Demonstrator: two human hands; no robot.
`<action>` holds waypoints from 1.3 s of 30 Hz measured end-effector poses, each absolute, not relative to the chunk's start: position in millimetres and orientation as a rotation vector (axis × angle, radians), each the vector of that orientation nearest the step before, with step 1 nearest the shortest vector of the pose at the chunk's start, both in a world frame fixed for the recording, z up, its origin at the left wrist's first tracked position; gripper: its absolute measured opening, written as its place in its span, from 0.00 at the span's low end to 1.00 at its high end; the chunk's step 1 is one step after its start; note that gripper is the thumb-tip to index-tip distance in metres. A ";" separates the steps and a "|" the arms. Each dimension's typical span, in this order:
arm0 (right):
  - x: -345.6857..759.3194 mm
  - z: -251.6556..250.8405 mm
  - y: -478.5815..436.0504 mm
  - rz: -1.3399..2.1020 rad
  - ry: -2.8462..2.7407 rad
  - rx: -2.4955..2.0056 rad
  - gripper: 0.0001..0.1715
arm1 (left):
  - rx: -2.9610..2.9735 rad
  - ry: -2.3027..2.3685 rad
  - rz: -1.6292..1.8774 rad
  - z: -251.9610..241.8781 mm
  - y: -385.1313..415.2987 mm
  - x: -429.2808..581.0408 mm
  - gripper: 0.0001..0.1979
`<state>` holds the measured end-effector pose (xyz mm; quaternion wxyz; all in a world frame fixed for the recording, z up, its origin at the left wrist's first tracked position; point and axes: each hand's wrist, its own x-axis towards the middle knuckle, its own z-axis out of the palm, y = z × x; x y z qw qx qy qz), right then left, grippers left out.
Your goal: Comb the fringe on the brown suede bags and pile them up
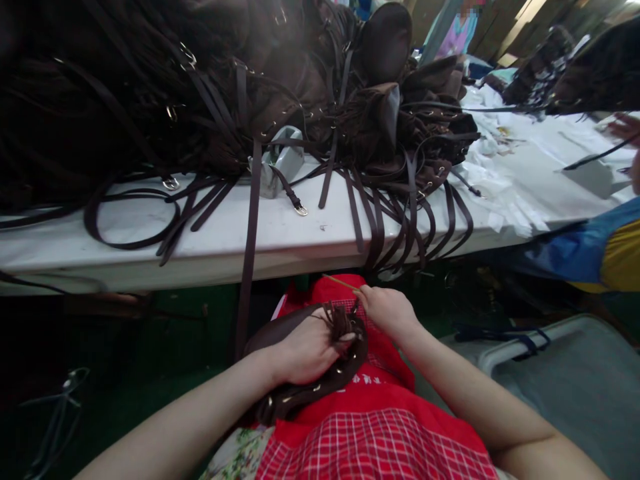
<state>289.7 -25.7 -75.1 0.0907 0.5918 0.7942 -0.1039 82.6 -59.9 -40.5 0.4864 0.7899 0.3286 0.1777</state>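
On my lap lies a dark brown suede bag (310, 383) with metal studs and a gathered drawstring top. My left hand (307, 350) is closed around that gathered top, its fingers wrapped over the cords. Just right of it, my right hand (387, 310) pinches a thin wooden stick (340, 282) that points up and left, its near end by the bag's cords. Under the bag is my red apron (370, 400).
A white table (280, 233) ahead carries a big heap of brown bags and straps (240, 87), with straps hanging over its front edge. A grey bin (570, 380) stands at my right. Another person's sleeve (595, 250) and hand (625, 127) show at far right.
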 end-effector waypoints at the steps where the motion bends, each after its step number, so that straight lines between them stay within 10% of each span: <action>1: 294.7 -77.2 -22.0 -0.346 2.330 1.807 0.26 | 1.933 0.801 0.437 -41.3 -61.5 82.7 0.15; 13: 270.7 -79.3 -11.1 -2.457 2.000 1.612 0.22 | 1.112 1.035 1.011 -74.2 -48.3 79.6 0.20; 19: 261.1 -70.6 -21.7 -2.220 2.217 1.121 0.32 | 0.751 1.489 1.122 -59.3 -47.6 65.9 0.24; 26: 267.0 -82.2 -41.2 -1.367 2.601 1.826 0.13 | 0.614 1.470 1.096 -68.9 -34.5 61.9 0.27; 34: 268.9 -105.3 -46.8 -2.482 1.938 1.682 0.26 | 0.627 1.309 1.129 -69.7 -33.7 68.2 0.23; 39: 277.2 -92.0 -40.1 -2.663 1.783 1.713 0.17 | 0.671 1.241 0.995 -69.2 -28.4 64.6 0.24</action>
